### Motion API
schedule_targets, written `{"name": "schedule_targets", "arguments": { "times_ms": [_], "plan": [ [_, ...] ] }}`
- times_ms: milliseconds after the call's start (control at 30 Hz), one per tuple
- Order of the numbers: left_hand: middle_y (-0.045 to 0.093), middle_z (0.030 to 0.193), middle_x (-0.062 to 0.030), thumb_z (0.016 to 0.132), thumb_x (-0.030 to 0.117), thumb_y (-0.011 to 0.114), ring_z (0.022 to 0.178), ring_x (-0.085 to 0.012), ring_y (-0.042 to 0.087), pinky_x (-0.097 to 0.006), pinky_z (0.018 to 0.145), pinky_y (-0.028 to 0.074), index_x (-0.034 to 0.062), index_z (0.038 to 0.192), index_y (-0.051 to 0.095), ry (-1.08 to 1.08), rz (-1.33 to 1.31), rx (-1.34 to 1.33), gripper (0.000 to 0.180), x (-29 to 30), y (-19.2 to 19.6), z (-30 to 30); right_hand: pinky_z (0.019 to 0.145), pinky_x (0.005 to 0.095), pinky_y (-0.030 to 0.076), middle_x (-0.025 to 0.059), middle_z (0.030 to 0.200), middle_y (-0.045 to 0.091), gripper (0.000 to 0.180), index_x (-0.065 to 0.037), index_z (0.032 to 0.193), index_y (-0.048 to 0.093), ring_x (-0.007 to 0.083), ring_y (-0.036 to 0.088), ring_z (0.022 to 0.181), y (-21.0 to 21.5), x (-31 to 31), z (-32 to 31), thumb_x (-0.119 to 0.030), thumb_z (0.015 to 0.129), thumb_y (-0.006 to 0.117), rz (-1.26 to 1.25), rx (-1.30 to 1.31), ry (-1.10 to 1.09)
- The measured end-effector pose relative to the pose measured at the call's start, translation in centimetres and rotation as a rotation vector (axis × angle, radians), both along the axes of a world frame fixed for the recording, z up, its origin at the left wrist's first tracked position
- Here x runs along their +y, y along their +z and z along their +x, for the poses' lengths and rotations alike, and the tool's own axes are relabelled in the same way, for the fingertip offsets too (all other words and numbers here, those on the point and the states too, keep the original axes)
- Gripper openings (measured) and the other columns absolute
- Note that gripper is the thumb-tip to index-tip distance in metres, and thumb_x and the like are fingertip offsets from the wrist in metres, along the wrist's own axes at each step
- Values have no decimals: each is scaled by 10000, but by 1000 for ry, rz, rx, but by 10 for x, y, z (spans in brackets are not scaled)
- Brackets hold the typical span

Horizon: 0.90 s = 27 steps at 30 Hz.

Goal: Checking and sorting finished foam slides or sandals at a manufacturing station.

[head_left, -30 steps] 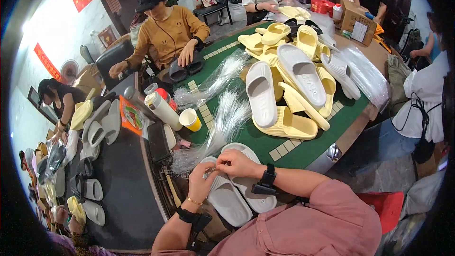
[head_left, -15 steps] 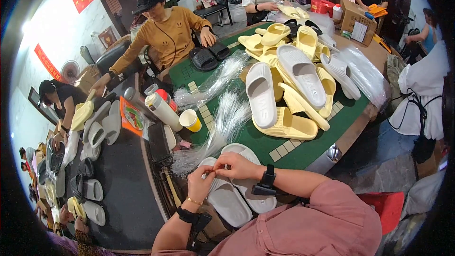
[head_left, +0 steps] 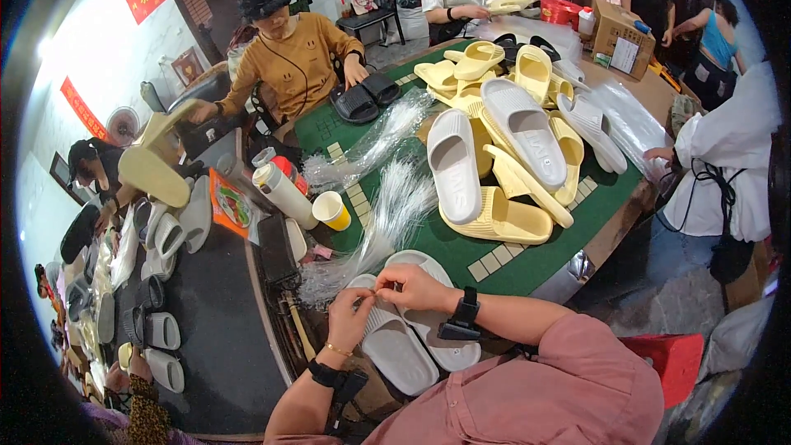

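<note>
A pair of light grey slide slippers lies side by side in front of me, the left slipper point(head_left: 400, 356) and the right slipper point(head_left: 455, 352). Over their straps my left hand point(head_left: 349, 313) and my right hand point(head_left: 410, 287) meet, thumbs and fingertips pinched together. Whatever lies between the fingertips is too small to make out. Just beyond my hands, a bundle of thin clear plastic strands point(head_left: 394, 218) spreads over the green table point(head_left: 387, 251). Farther right is a heap of pale yellow slippers point(head_left: 503, 218) with grey slippers point(head_left: 456, 166) on top.
A paper cup point(head_left: 331, 211) and a white bottle point(head_left: 283, 193) stand left of the strands. Along the left runs a dark conveyor belt point(head_left: 218, 321) bearing several slippers. Co-workers sit around, one in a mustard sweater point(head_left: 288, 58) across from me. A cardboard box point(head_left: 622, 37) stands at the far right.
My hands stay pinched, barely shifted. The co-worker in mustard has drawn a pale yellow slipper up off the belt. At the far right, a person in blue and the one in black have moved.
</note>
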State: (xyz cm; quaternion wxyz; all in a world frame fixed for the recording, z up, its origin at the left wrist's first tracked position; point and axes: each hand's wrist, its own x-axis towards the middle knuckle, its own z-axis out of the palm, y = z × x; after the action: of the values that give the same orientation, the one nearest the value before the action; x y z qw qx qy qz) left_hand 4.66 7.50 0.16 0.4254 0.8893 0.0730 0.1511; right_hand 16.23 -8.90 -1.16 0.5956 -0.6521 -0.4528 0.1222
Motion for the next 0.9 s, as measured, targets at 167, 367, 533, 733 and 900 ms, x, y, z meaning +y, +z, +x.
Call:
{"name": "schedule_targets", "arguments": {
  "times_ms": [167,367,533,733,900],
  "plan": [
    [681,898,-116,821,78,694,849,-248,654,-337,769,500,5,923,665,-25,26,35,129,-4,5,-2,633,363,470,111,746,627,146,-28,851,630,263,602,688,1,0,2,-170,822,647,-4,-95,30],
    [662,872,-123,821,80,685,819,-287,640,-363,737,502,22,915,662,-30,26,-30,113,-5,4,-1,649,340,480,101,754,637,136,-25,865,640,231,611,695,5,-2,0,-154,822,639,-34,-15,42],
    [677,909,-113,832,76,676,863,-257,651,-350,788,499,12,945,655,-27,60,3,131,1,-3,1,670,318,489,109,780,651,139,-11,893,646,204,618,710,10,-5,-3,-133,829,631,-2,153,15],
    [674,912,-112,837,61,662,854,-254,646,-340,786,498,12,929,644,-61,28,-22,106,2,-5,0,656,330,484,102,772,642,131,-12,867,637,213,611,704,9,-4,0,-139,833,630,-22,96,18],
    [670,901,-114,838,52,653,846,-251,646,-339,781,501,11,920,640,-69,51,-21,93,0,-5,0,632,309,481,69,797,635,120,-38,861,633,190,611,745,-9,1,6,-147,820,662,-84,-268,20]
  ]
}}
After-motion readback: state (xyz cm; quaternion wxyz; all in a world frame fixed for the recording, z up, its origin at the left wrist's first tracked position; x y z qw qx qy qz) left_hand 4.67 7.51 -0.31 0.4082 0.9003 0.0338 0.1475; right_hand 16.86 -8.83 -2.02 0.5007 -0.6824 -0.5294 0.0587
